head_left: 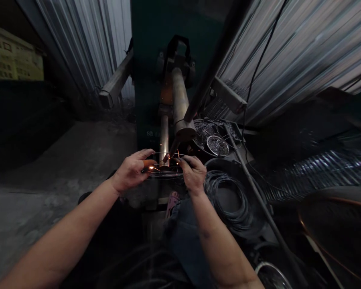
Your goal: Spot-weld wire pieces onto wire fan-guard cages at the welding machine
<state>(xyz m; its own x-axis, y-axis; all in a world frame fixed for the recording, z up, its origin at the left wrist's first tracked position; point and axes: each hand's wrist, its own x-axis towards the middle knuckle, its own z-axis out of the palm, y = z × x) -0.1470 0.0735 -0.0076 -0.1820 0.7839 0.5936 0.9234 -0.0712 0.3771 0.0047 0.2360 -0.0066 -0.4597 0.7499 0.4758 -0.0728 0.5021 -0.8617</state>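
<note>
My left hand [131, 170] and my right hand [195, 171] face each other, closed on opposite sides of a thin metal wire ring [161, 153]. Several more thin wires run between the hands just below; how they join is too dark to tell. The ring is at the tip of a spot welder, where a slanted rod from the thick upper arm [182, 100] meets the lower metal arm [164, 136]. Orange sparks fly there, with a bright glow beside my left fingers. My left thumb and index finger are spread along the wire, and my right fingertips pinch it.
Right of my right hand lies a coil of wire rings [212, 182] in a dark tub. Behind it, a container holds loose wire pieces and a round wire basket [218, 145]. A long bar [252, 180] slants past them. A yellow crate [15, 56] stands far left.
</note>
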